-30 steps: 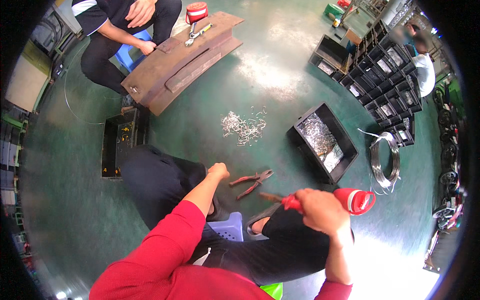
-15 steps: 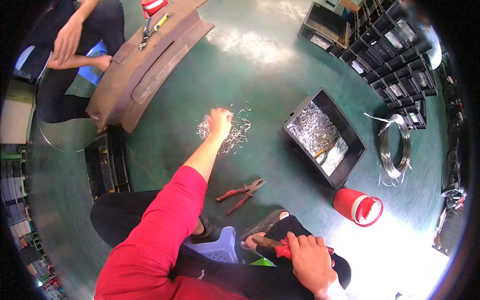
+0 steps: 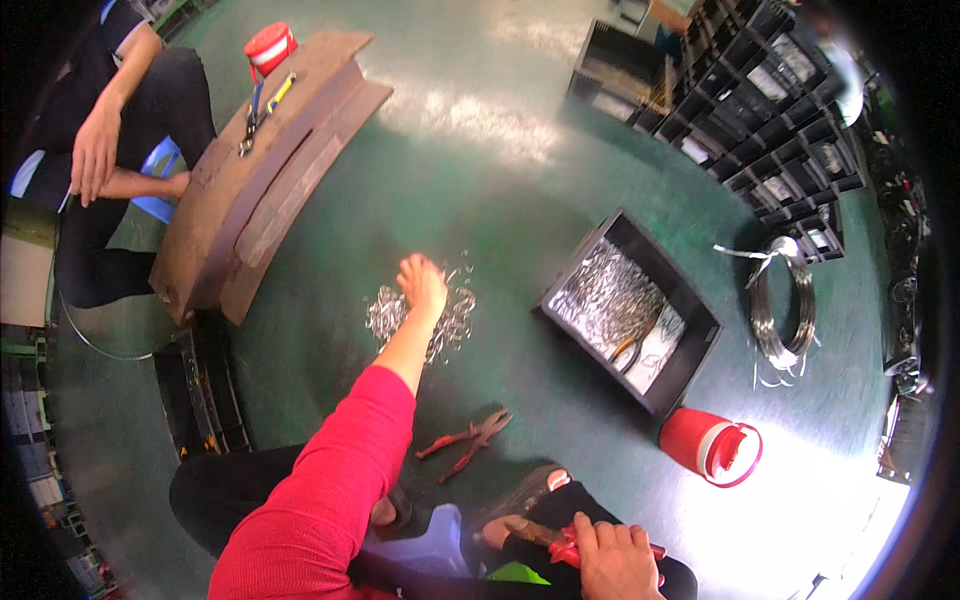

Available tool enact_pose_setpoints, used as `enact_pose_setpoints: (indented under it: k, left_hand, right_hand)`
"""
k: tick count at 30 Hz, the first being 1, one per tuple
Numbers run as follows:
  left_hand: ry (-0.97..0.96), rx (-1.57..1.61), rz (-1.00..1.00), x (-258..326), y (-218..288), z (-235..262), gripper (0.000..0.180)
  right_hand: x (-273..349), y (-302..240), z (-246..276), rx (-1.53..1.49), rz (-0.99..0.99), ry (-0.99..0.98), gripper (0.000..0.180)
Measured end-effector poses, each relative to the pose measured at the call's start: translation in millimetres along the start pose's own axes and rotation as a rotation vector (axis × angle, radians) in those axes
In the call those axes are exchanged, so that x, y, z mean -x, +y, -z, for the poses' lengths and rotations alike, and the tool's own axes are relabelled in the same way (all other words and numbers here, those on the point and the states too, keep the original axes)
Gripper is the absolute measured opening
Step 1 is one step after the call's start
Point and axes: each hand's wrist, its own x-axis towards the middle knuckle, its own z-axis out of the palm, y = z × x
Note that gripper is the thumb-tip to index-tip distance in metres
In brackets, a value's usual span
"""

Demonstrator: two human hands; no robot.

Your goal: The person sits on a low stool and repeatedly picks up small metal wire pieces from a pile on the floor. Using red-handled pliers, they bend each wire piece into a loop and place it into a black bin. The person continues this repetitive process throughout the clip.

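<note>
My left hand [image 3: 424, 288], on a red-sleeved arm, is stretched over a loose pile of small bent metal wire hooks [image 3: 450, 325] on the green floor. Its fingers look apart and slightly curved, and I see nothing held in them; the palm side is hidden. Low on the right, my right hand [image 3: 618, 565] is wrapped round the red handles of a pair of pliers [image 3: 565, 546], with the jaws pointing left above my knee. A second pair of red-handled pliers [image 3: 470, 440] lies spread on the floor between my arms.
A black crate [image 3: 690, 365] with many wire pieces and a yellow-handled tool stands to the right. Near it are a red jug [image 3: 690, 440] and a wire coil [image 3: 770, 310]. Stacked black crates [image 3: 760, 130] stand behind. At left, a person [image 3: 95, 150] sits by a rusty curved metal block [image 3: 215, 190].
The view has shifted, so the pile and crate sit lower in it. My left hand's fingers, bunched before, now look more spread over the pile. My right hand still grips the pliers.
</note>
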Motion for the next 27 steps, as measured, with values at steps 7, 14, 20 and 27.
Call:
enact_pose_setpoints:
  k: [7,14,20,27]
  left_hand:
    - [0.035,0.090,-0.063,-10.4,2.0,74.4,0.011]
    - [0.036,0.342,-0.197,-35.4,32.1,253.5,0.006]
    - [0.092,0.750,-0.461,49.9,68.0,430.2,0.015]
    - [-0.168,1.270,-0.388,167.6,63.7,513.8,0.017]
  right_hand:
    - [20.7,-14.7,-5.3,0.015,-0.017,0.160,0.040]
    - [21.4,-22.1,-11.8,0.016,0.190,0.225,0.028]
    - [22.5,-3.9,44.4,-0.768,0.342,0.354,0.044]
    - [25.4,-34.8,97.4,-1.424,0.492,0.522,0.032]
